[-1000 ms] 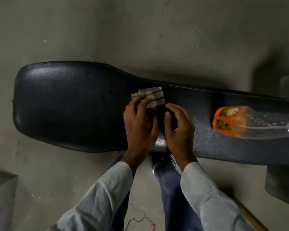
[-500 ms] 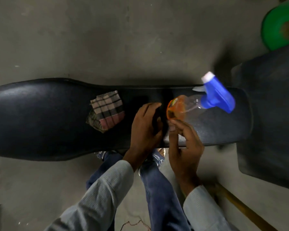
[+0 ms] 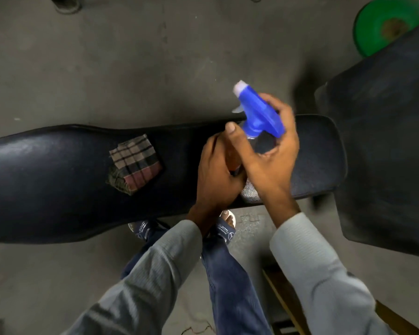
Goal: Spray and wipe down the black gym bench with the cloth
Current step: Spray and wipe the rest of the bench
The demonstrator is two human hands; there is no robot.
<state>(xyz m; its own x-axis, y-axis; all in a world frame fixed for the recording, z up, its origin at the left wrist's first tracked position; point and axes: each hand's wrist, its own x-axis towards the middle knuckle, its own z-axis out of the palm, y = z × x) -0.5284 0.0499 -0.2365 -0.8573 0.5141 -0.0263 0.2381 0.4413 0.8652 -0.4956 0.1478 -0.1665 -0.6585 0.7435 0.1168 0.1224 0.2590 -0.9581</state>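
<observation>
The black bench runs left to right across the concrete floor, wide at its left end and narrowing toward the right; on its top, left of the middle, lies the folded checked cloth, flat and apart from both hands; the spray bottle is over the right part of the bench, its blue trigger head with the white nozzle pointing to the far left, its clear body mostly hidden; the right hand is wrapped round the bottle just below the blue head, thumb up on the left side, fingers curled round the far side; the left hand sits just left of it, touching it, closed round the bottle's lower orange part, of which only a sliver shows; both grey sleeves reach in from the near side, over blue jeans and 2 sandals at the bench's near edge; a second dark pad stands at right, a green disc beyond it.
</observation>
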